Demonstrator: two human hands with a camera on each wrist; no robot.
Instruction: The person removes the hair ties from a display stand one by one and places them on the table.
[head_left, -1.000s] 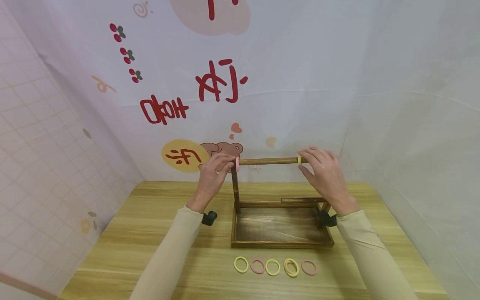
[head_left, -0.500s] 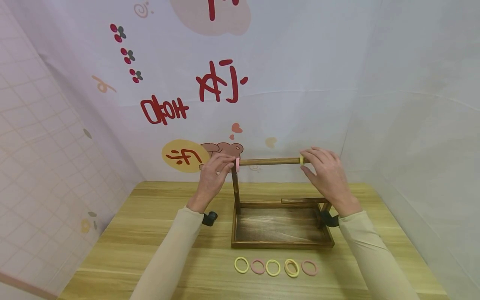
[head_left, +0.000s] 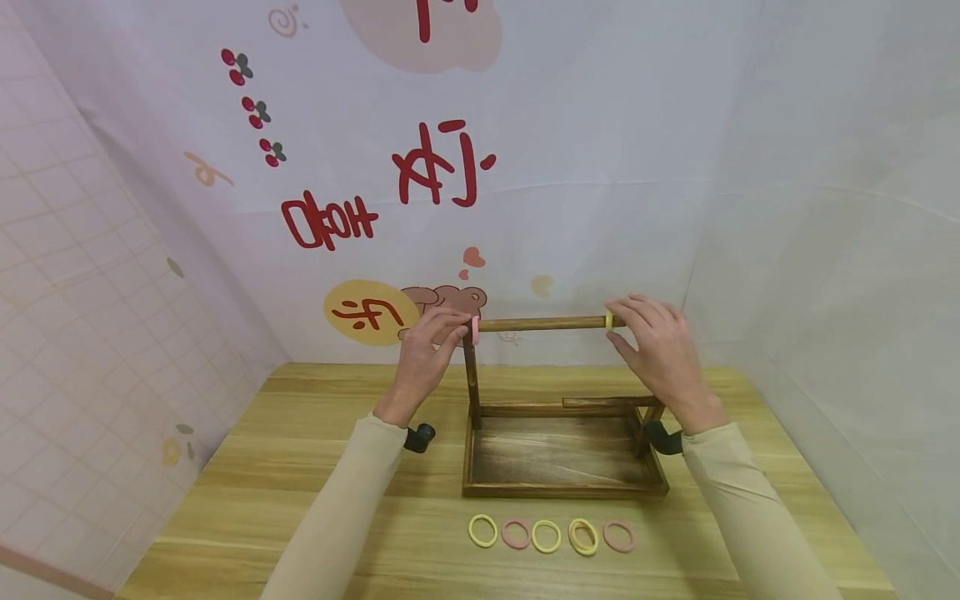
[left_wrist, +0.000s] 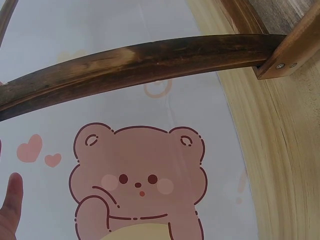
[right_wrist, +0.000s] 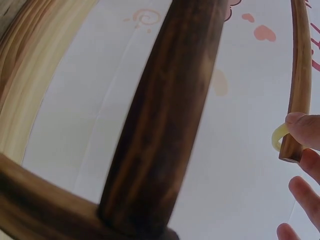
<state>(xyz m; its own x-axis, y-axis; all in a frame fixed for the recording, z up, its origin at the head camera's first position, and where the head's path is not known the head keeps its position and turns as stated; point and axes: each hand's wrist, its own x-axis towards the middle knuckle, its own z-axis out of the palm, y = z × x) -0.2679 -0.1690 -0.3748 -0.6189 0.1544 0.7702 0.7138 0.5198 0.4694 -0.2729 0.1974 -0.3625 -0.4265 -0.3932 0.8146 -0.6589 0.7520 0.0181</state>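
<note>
A dark wooden rack has a tray base [head_left: 562,490], a left post [head_left: 472,383] and a long upper rod [head_left: 543,324]. My left hand [head_left: 423,354] holds the top of the left post with fingers and thumb, right beside a pink ring [head_left: 476,329] on the rod. At the rod's right end, my right hand [head_left: 660,346] pinches a yellow ring [head_left: 609,321]. The right wrist view has this yellow ring [right_wrist: 278,137] around the rod close to its free end, the thumb [right_wrist: 302,127] over it. A fingertip of my left hand [left_wrist: 12,200] shows in the left wrist view.
Several yellow and pink rings, among them a yellow one [head_left: 482,530] and a pink one [head_left: 618,536], lie in a row before the tray. A lower rod [head_left: 603,402] stands on the rack's right side. A printed cloth [head_left: 585,167] hangs behind the wooden table [head_left: 315,500].
My right hand has slid the yellow ring to the right along the upper rod, toward its free end. My left hand and the pink ring have stayed in place.
</note>
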